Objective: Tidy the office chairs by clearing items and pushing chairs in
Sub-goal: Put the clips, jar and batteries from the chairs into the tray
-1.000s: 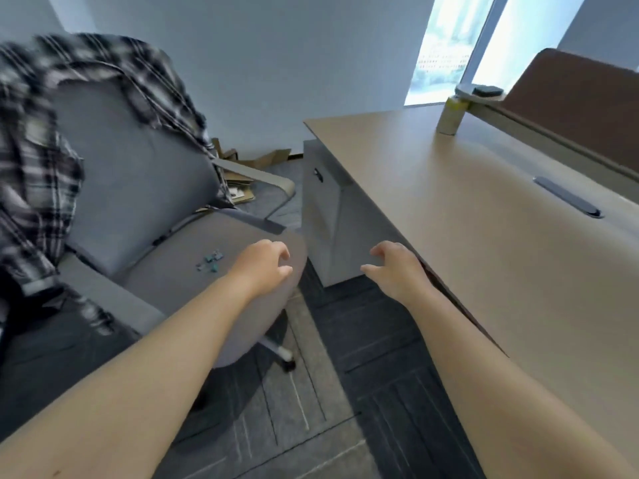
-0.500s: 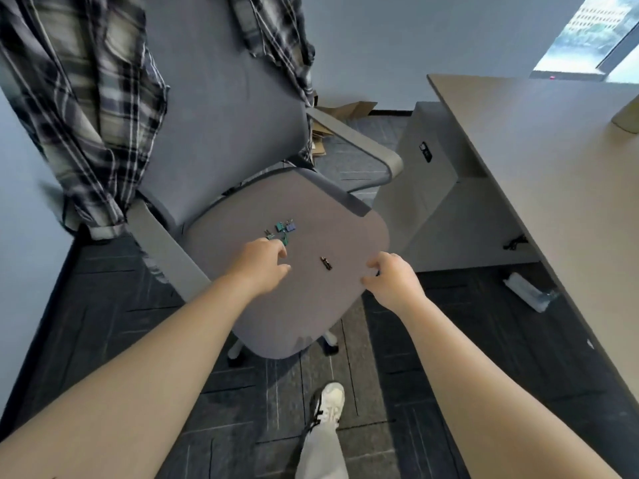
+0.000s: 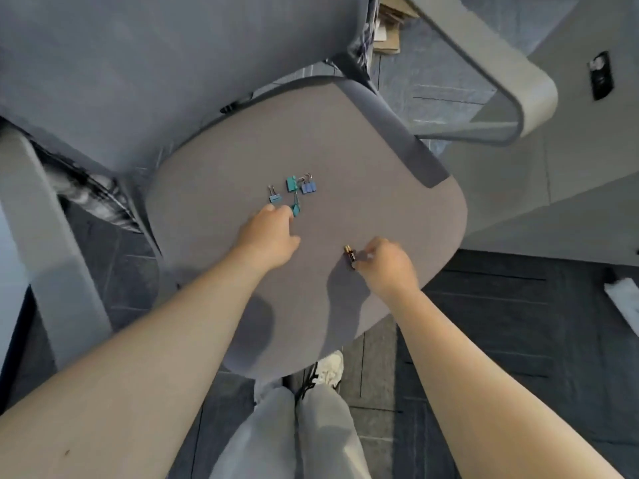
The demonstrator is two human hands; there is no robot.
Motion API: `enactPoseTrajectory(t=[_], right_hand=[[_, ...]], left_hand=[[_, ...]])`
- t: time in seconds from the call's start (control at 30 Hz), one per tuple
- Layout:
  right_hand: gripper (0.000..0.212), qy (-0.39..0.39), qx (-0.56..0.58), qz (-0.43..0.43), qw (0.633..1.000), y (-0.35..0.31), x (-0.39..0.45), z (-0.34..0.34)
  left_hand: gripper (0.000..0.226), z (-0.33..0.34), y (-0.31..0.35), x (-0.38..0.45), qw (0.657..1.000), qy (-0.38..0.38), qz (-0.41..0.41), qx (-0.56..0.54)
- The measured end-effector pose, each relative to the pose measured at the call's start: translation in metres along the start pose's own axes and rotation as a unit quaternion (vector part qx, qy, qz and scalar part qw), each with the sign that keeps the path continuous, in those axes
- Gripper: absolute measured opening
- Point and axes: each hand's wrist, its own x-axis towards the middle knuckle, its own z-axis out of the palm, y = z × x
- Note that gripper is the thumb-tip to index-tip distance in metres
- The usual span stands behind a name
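A grey office chair stands below me, and its seat [image 3: 345, 150] carries several small binder clips: a light blue one [image 3: 274, 197], a teal one [image 3: 291, 184] and a blue one [image 3: 308, 187]. Another teal clip [image 3: 296, 209] lies right at the fingertips of my left hand [image 3: 268, 236], whose fingers curl down onto it; whether they grip it is unclear. My right hand [image 3: 387, 267] pinches a small dark battery-like cylinder with a gold end [image 3: 350, 255] near the seat's front right, still on the fabric.
The chair's backrest [image 3: 173, 63] rises at top left, with armrests at right [image 3: 501, 70] and left [image 3: 45, 236]. A plaid shirt [image 3: 93, 198] hangs behind the seat. A grey cabinet [image 3: 570, 150] stands right. A white object [image 3: 622, 299] lies on the dark carpet. My shoe [image 3: 330, 369] is under the seat's edge.
I have leaned in over the seat. Both hands dropped onto it: the left moved up to the teal clip, the right moved left and closed its fingers on the small cylinder.
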Motion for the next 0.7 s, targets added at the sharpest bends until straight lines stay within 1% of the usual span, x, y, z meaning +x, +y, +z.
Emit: enactPoseTrajectory(t=[0.07, 0.2, 0.27, 0.37, 0.43, 0.5, 0.57, 0.6, 0.67, 0.7], right_hand=[[0.034, -0.014, -0.009, -0.003, 1.0, 0.002, 0.022, 0.016], [0.032, -0.025, -0.023, -0.01, 0.999, 0.008, 0.048, 0.035], [0.028, -0.012, -0.03, -0.017, 0.999, 0.011, 0.058, 0.037], [0.026, 0.02, -0.007, -0.021, 1.0, 0.011, 0.073, 0.031], [0.025, 0.045, 0.022, -0.021, 0.999, 0.006, 0.083, 0.024], [0.023, 0.064, 0.052, -0.02, 0.996, 0.003, 0.094, 0.017], [0.021, 0.079, 0.069, -0.024, 0.994, 0.002, 0.104, 0.013], [0.019, 0.083, 0.076, -0.025, 0.993, 0.001, 0.108, 0.013], [0.018, 0.089, 0.089, -0.03, 0.992, 0.001, 0.114, 0.014], [0.018, 0.092, 0.09, -0.032, 0.991, 0.002, 0.116, 0.014]], left_hand=[[0.045, 0.014, -0.006, 0.02, 1.0, 0.01, -0.015, -0.005], [0.061, 0.034, -0.016, 0.046, 0.997, 0.068, -0.027, -0.011], [0.072, 0.041, -0.017, 0.056, 0.994, 0.097, -0.034, -0.024], [0.09, 0.046, -0.015, 0.072, 0.993, 0.109, -0.037, -0.033], [0.098, 0.047, -0.011, 0.085, 0.992, 0.122, -0.013, -0.032], [0.103, 0.048, -0.008, 0.1, 0.994, 0.103, 0.012, -0.032], [0.101, 0.052, -0.008, 0.116, 0.997, 0.066, 0.038, -0.01], [0.095, 0.055, -0.009, 0.121, 0.995, 0.067, 0.071, 0.023], [0.073, 0.063, -0.014, 0.131, 0.969, 0.134, 0.183, 0.101], [0.063, 0.068, -0.016, 0.135, 0.954, 0.162, 0.219, 0.129]])
